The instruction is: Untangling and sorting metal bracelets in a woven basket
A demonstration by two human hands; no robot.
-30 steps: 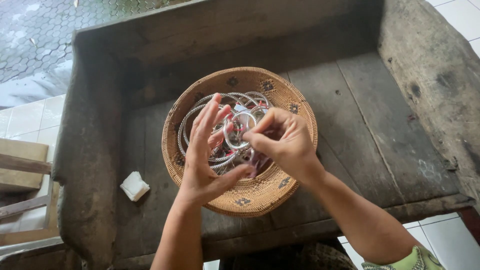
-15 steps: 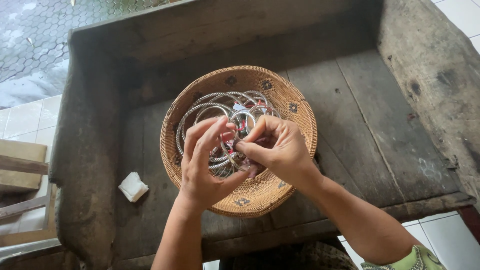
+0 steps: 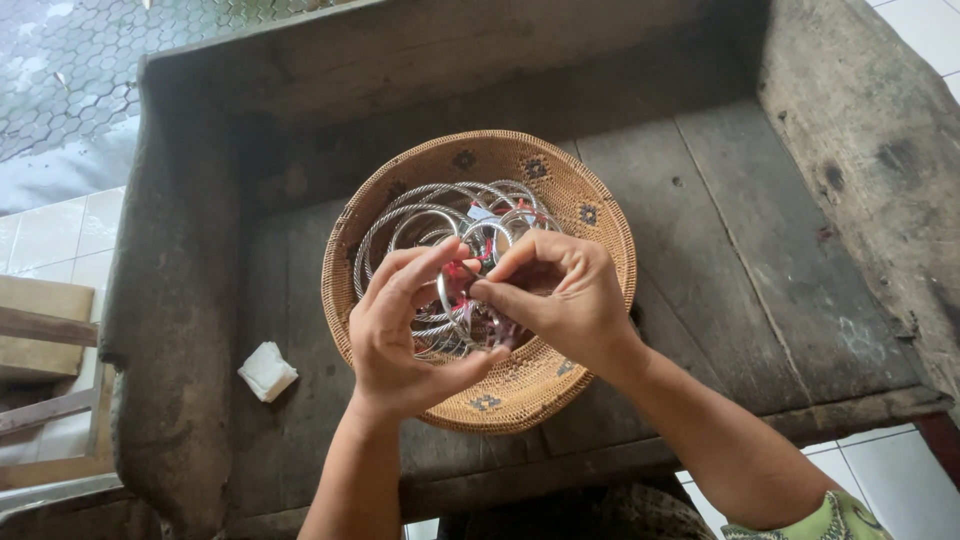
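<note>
1. Head view: a round woven basket (image 3: 560,170) sits near the middle of a worn, dark wooden bench (image 3: 760,250). It holds a heap of silver bangles (image 3: 420,215) with bits of red among them.
2. The left hand (image 3: 400,345) hovers over the basket's 8 o'clock side, fingers curled and thumb stretched toward 3 o'clock. It holds one small silver ring (image 3: 447,295) upright between fingers and thumb.
3. The right hand (image 3: 565,295) comes in from 4 o'clock, fingers bent tight, thumb and forefinger pinched on something small at that same ring; what it pinches is too small to tell.
4. The two hands meet just above the basket's centre, touching at the ring.
5. A small white block (image 3: 267,371) lies on the bench at 9 o'clock from the basket, well apart.
6. Pale floor tiles (image 3: 55,235) show beyond the bench's 9 o'clock edge.
</note>
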